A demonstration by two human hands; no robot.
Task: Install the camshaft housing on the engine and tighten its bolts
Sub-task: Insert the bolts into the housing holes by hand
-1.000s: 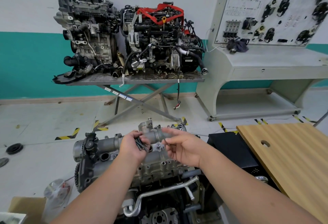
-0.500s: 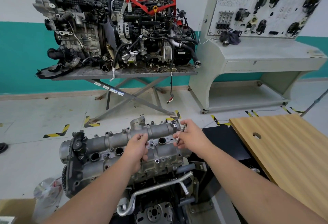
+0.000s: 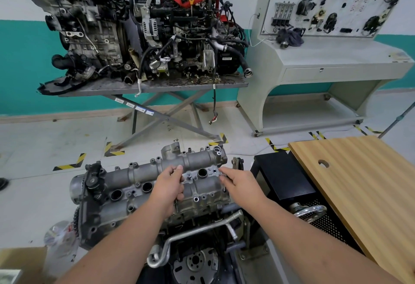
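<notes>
The grey aluminium camshaft housing (image 3: 143,178) lies on top of the engine (image 3: 197,261) in front of me. My left hand (image 3: 168,184) rests on the middle of the housing. Its fingers are curled around dark bolts that are mostly hidden in the palm. My right hand (image 3: 238,182) is at the housing's right end, where its fingertips pinch a bolt (image 3: 224,189) at the edge. Only a short dark piece of that bolt shows below the fingers. Several open bolt holes and round bores show along the housing's top.
A wooden tabletop (image 3: 359,193) and a black cabinet (image 3: 285,178) stand close on the right. Two other engines sit on a scissor table (image 3: 157,86) behind, beside a grey training console (image 3: 336,59). At bottom left are a plastic bag (image 3: 58,236) and a cardboard box (image 3: 20,261).
My right hand took one bolt from the bundle in my left hand and carried it down to the housing's right end. My left hand settled onto the housing.
</notes>
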